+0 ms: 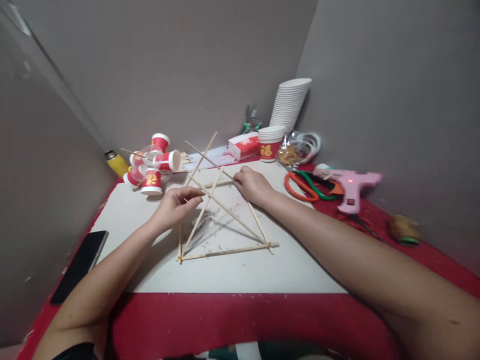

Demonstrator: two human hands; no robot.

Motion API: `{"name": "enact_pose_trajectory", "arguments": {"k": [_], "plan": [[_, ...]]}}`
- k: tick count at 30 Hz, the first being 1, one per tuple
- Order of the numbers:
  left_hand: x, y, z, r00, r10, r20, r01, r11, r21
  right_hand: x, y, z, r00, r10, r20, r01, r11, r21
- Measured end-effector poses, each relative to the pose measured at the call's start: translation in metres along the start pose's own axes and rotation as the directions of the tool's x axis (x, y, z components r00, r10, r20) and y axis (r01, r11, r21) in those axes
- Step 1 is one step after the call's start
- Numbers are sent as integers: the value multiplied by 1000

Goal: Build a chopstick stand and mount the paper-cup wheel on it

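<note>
A frame of thin wooden sticks (228, 250) stands on a white board, its near corners bound with small orange-brown ties. Pairs of slanting sticks rise from its corners and cross near the top. My left hand (176, 206) is at the left of the frame, thumb and forefinger closed around a slanting stick (232, 215) by a crossing. At the far right corner, my right hand (253, 185) has its fingers closed on a stick (221, 184); the fingertips partly hide that joint.
Left behind stands a wheel of red paper cups (152, 181), near a yellow bottle (117, 164). A phone (80, 267) lies left. Stacked cups (270, 145), pliers (252, 120) and a red-and-white box (243, 146) are at the back. A pink glue gun (352, 185) lies right.
</note>
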State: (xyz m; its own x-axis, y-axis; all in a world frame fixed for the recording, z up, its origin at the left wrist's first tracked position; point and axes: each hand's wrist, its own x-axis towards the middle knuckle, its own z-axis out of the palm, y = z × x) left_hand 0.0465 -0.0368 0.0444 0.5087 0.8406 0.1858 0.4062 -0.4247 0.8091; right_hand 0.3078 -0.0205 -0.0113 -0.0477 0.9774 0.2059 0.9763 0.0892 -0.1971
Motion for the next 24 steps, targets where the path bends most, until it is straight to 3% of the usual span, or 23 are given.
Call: {"name": "enact_pose_trajectory", "arguments": {"k": [2,5,13,16,24], "plan": [[-4,12,1,991,-16,133,36,989,-146,1,0,0,1000,24,16,-24,1000,-8],[-9,25,2,974,-36,223,94,962,-258,2,0,-2,999,33,27,-32,999,-11],[-24,43,4,952,19,306,124,889,-440,1,-2,-5,999,15,39,-15,1000,8],[-30,48,2,942,1,336,185,832,-523,1,-2,-6,999,12,43,-12,1000,10],[-35,52,-6,870,39,492,299,750,-589,3,0,-5,998,21,52,-22,1000,23]]}}
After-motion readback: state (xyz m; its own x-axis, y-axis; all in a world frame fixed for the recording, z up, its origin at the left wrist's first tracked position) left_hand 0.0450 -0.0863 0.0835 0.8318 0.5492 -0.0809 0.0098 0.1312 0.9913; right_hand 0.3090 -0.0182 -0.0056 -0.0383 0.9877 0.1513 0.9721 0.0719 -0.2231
